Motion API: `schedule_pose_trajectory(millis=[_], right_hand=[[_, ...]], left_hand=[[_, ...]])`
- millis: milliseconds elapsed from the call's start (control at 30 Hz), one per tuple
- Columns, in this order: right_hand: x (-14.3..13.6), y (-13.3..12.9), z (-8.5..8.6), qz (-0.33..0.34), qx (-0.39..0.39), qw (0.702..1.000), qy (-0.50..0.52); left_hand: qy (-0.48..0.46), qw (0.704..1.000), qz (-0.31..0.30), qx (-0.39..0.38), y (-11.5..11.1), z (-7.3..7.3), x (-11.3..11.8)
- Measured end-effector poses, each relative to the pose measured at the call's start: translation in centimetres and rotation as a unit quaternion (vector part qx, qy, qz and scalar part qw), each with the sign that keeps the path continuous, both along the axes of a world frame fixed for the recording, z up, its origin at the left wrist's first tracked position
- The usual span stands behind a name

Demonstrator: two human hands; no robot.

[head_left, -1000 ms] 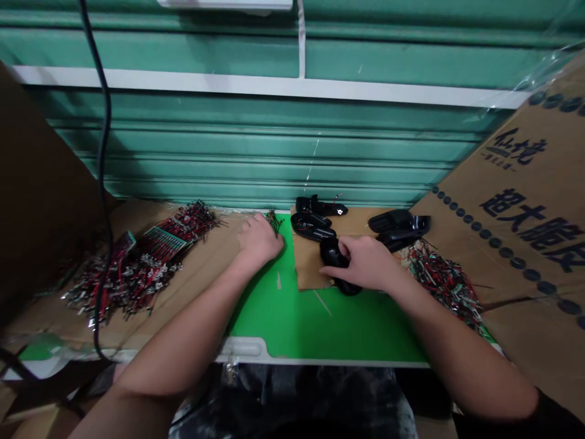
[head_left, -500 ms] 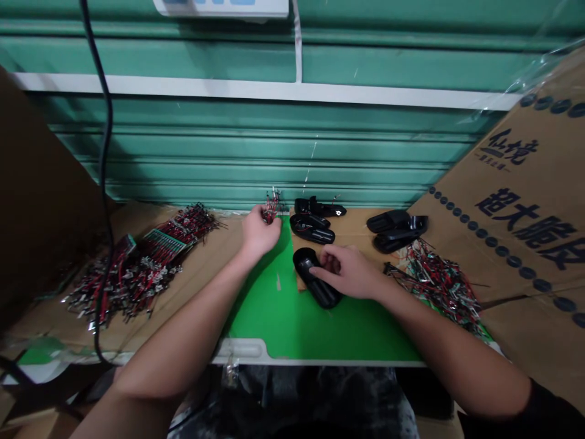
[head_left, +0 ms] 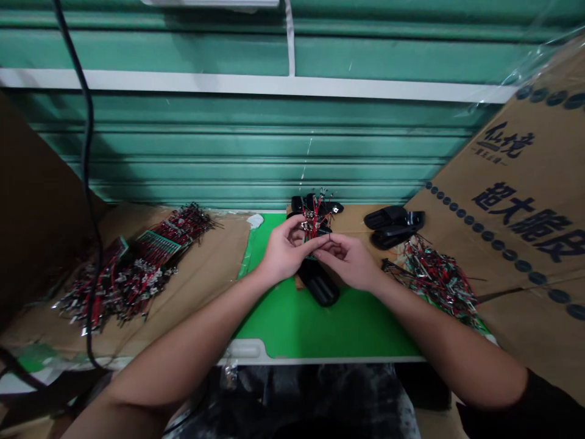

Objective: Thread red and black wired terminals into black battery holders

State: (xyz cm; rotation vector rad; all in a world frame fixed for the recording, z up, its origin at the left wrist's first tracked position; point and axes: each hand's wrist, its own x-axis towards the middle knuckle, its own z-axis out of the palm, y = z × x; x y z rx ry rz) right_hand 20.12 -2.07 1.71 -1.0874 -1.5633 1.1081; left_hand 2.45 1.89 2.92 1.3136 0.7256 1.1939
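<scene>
My left hand (head_left: 287,249) is closed around a bunch of red and black wires (head_left: 315,219) on a small green circuit board, mostly hidden by the fingers. The wires stand upward with small metal ends at their tips. Touching the left thumb, my right hand (head_left: 347,259) pinches at the same wired board with its fingertips. Below both hands a black oblong plastic shell (head_left: 322,286) lies on the green board; its upper end is covered by the hands. Behind the wires are more black shells (head_left: 336,208), partly hidden.
At left, a large heap of wired circuit boards (head_left: 137,268) lies on cardboard (head_left: 205,268). A second wire heap (head_left: 441,280) and several black shells (head_left: 395,224) are at right. A printed carton (head_left: 525,244) bounds the right side. A black cable (head_left: 86,152) hangs at left.
My left hand has brought the bunch of wires from the back of the table rightward, over the black shell. My right hand has let go of the shell and joined the left at the wires.
</scene>
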Motion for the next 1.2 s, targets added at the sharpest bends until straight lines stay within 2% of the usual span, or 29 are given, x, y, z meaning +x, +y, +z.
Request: schedule_pose_trajectory(millis=[100,267,467,700,967,1200], right_hand=[[-0.2,0.0,0.1,-0.008,-0.019,0.999,0.026],[-0.3,0.3,0.8,-0.06,-0.054,0.992,0.095],[0.0,0.5,1.4,-0.103,-0.071,0.985,0.12],[0.0,0.6,1.2,-0.094,-0.069,0.985,0.127],[0.1,0.4,1.0,-0.074,-0.05,0.99,0.108],[0.1,0.4,0.9,-0.067,-0.045,0.993,0.084]], left_hand=[[0.016,1.0,-0.011,0.002,-0.1,0.2,-0.1],[0.039,0.999,0.033,0.011,0.2,0.2,-0.6],[0.034,0.999,-0.001,-0.039,0.7,0.2,-0.9],[0.05,0.997,0.01,-0.058,0.3,0.6,-0.9],[0.087,0.995,0.029,-0.036,0.4,0.5,-1.0],[0.127,0.991,0.027,0.029,0.4,0.3,-1.0]])
